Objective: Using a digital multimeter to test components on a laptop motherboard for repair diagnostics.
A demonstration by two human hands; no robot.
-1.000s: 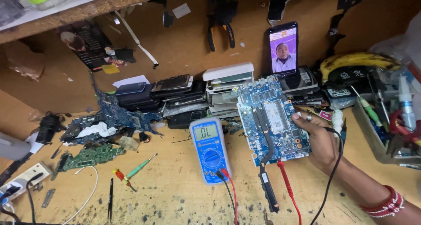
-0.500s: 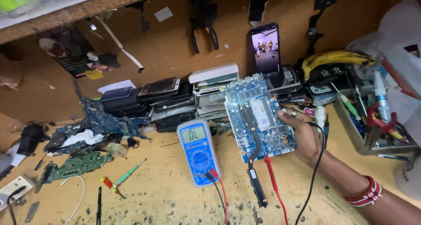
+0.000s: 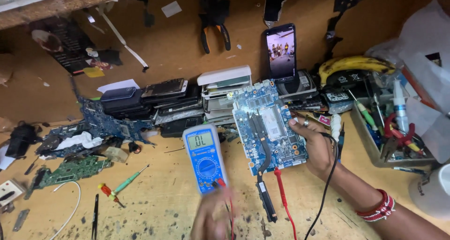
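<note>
While tray (image 3: 370,151) holds screwdrivers (image 3: 363,112), pliers (image 3: 396,137)

A scuffed wooden workbench (image 3: 154,207) fills the lower view, its pale top speckled with dark burn marks and grit. Behind it rises a brown board wall (image 3: 178,48), scratched, with scraps of tape and paper stuck on it. Up at the top left, the edge of a rough wooden shelf (image 3: 70,3) juts out over the bench. The light is warm and even, brightest toward the right side, where white plastic sheeting (image 3: 426,38) hangs against the wall.
</note>
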